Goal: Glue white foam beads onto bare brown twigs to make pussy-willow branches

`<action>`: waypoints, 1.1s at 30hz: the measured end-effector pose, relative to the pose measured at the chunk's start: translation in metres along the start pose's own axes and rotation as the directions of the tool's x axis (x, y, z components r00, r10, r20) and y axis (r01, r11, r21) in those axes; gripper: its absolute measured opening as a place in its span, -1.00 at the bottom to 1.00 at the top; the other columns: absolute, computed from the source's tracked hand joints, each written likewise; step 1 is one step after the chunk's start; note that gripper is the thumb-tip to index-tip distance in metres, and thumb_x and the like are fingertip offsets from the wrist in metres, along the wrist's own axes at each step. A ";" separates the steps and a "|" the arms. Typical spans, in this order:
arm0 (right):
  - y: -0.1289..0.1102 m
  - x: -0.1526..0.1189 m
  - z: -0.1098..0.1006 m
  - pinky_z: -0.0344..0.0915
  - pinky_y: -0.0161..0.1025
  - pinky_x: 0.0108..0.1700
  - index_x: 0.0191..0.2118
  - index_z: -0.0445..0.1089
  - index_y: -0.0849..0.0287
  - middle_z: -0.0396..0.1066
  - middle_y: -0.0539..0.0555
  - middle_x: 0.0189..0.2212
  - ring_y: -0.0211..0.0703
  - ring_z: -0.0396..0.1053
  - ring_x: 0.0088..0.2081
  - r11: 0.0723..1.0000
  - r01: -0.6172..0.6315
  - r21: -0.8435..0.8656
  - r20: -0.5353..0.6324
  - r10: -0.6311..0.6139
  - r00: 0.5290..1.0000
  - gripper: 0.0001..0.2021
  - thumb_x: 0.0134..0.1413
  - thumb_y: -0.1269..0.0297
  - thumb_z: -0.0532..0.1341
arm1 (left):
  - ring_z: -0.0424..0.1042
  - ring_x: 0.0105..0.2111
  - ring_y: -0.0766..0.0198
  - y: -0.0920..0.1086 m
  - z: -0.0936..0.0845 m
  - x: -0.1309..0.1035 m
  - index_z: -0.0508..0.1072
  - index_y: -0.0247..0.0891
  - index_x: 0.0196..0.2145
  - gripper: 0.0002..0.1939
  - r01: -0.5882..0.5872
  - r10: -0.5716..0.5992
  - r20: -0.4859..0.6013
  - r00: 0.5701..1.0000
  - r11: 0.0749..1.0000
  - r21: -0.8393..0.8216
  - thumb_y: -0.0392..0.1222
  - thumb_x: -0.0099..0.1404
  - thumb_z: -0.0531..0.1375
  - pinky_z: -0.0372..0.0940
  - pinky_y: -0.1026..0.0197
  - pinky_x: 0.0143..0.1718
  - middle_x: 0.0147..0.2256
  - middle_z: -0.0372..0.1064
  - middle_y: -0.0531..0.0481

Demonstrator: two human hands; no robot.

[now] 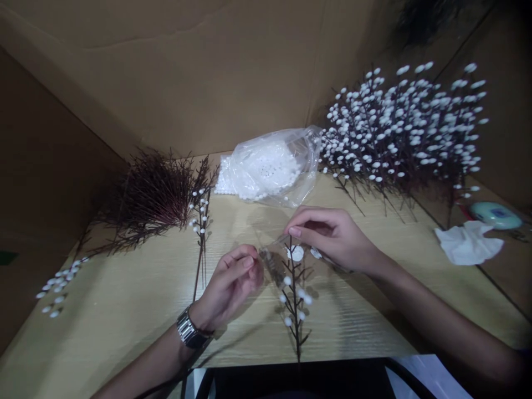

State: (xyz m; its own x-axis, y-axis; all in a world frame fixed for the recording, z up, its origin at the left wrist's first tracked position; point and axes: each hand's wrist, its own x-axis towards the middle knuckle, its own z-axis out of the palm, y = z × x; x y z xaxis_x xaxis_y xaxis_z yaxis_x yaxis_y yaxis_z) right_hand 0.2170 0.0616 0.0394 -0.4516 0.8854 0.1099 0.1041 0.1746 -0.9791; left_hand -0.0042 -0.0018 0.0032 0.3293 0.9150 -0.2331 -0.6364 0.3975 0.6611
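A dark branched stem (296,310) with several white balls on its twigs stands in front of me, its tip close under my right hand (326,235). The fingers of my right hand are pinched together on something thin near that tip; a white ball shows beneath them. My left hand (235,277), with a metal watch on the wrist, is left of the stem, its thumb and forefinger pressed together. Between the hands is a blurred, clear and greyish item (272,263), too smeared to name.
An open plastic bag of white balls (270,172) lies at the back middle. Bare dark stems (153,194) are heaped at the left, white-tipped stems (399,127) at the right. A crumpled tissue (469,243) and a teal object (494,215) lie far right. Cardboard walls surround the table.
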 end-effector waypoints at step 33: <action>-0.023 0.000 0.007 0.27 -0.26 -0.23 -0.28 0.54 0.14 0.50 0.01 -0.33 -0.22 0.41 -0.28 0.995 0.094 0.031 0.020 -0.095 0.995 -0.87 0.18 0.20 0.29 | 0.28 -0.53 0.38 -0.015 -0.003 0.006 0.52 -0.26 -0.15 -0.72 -0.046 0.048 0.006 0.999 0.912 0.407 0.01 0.38 0.24 0.21 0.35 -0.51 -0.44 0.39 0.05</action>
State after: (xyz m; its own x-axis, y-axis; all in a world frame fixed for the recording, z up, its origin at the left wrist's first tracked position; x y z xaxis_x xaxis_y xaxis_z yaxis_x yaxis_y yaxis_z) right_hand 0.2085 0.0541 0.0610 -0.4770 0.8561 0.1989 0.0336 0.2440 -0.9692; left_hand 0.0049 -0.0019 -0.0100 0.3027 0.9325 -0.1970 -0.3119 0.2922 0.9041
